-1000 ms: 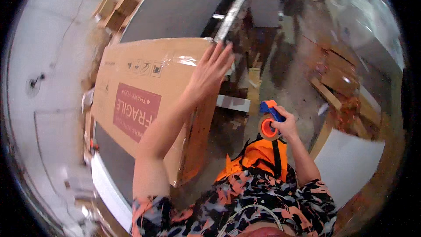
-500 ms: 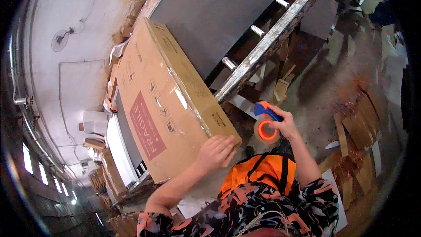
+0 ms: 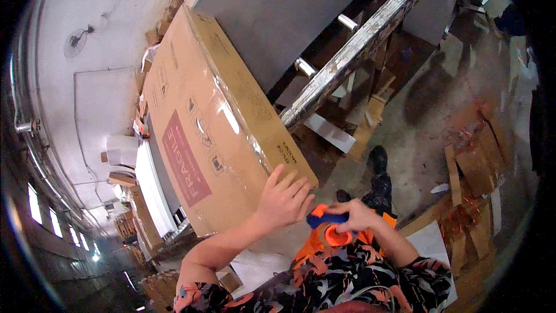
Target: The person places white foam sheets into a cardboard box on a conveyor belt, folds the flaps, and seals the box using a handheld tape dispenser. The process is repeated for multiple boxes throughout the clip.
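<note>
A large flat cardboard box (image 3: 191, 110) with a maroon printed label and rows of dark symbols lies at an angle in front of me. Shiny clear tape runs along its long edge. My left hand (image 3: 284, 197) is open, its fingers stretched out against the box's near corner. In my right hand (image 3: 358, 218) is a blue-and-orange tape dispenser (image 3: 331, 220), with my fingers closed around its blue part. The dispenser sits close to my body, just right of the left hand and below the box corner. An orange ring shows at the roll.
The box rests by a dark grey conveyor belt (image 3: 284, 17) with metal rollers and a worn frame rail (image 3: 365, 43). Cardboard scraps (image 3: 478, 159) and orange strands litter the floor at right. Stacked flat panels (image 3: 156, 188) stand at left, and a fan (image 3: 75, 42) hangs on the wall.
My right hand has brought the tape dispenser down and left, nearer my body and the box corner. My left hand's fingers have straightened at the corner. The view has shifted slightly.
</note>
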{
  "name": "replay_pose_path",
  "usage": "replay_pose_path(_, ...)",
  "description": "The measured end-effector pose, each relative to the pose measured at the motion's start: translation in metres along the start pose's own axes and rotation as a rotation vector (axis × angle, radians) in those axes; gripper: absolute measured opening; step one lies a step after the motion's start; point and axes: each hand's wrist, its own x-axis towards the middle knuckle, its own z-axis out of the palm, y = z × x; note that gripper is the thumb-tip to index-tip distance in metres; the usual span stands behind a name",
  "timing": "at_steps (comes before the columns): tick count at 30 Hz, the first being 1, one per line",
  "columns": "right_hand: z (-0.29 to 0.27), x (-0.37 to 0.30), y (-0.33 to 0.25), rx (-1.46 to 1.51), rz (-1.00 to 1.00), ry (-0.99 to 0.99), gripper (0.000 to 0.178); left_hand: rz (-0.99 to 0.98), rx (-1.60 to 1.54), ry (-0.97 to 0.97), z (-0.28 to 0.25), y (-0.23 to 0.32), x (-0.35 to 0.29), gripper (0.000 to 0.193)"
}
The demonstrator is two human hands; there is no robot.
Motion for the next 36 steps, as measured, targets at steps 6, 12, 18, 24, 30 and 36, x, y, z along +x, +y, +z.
replay_pose_path(6,0.078,0.06,-0.083,-0.602,0.242,0.091,0.052,0.05,0.022,0.139,0.011,-0.011,-0.006,0.021)
replay_pose_path(12,0.165,0.079,-0.043,-0.752,0.057,-0.082,0.085,-0.005,0.006,0.214,0.004,-0.005,-0.015,0.027)
replay_pose_path(18,0.066,-0.047,-0.047,0.353,0.072,0.312,0.105,-0.412,-0.199,0.65,0.031,-0.019,-0.147,0.053)
replay_pose_path(24,0.002,0.02,-0.114,0.851,-0.198,0.412,0.065,-0.994,0.137,1.027,0.053,-0.042,-0.25,0.046)
replay_pose_path(30,0.028,0.139,-0.161,0.395,0.05,0.314,0.07,-0.872,0.269,1.033,0.066,-0.082,-0.256,0.037)
replay_pose_path(36,0.063,0.134,-0.181,0.38,0.196,0.176,0.079,-0.725,0.233,1.088,0.092,-0.111,-0.3,0.037)
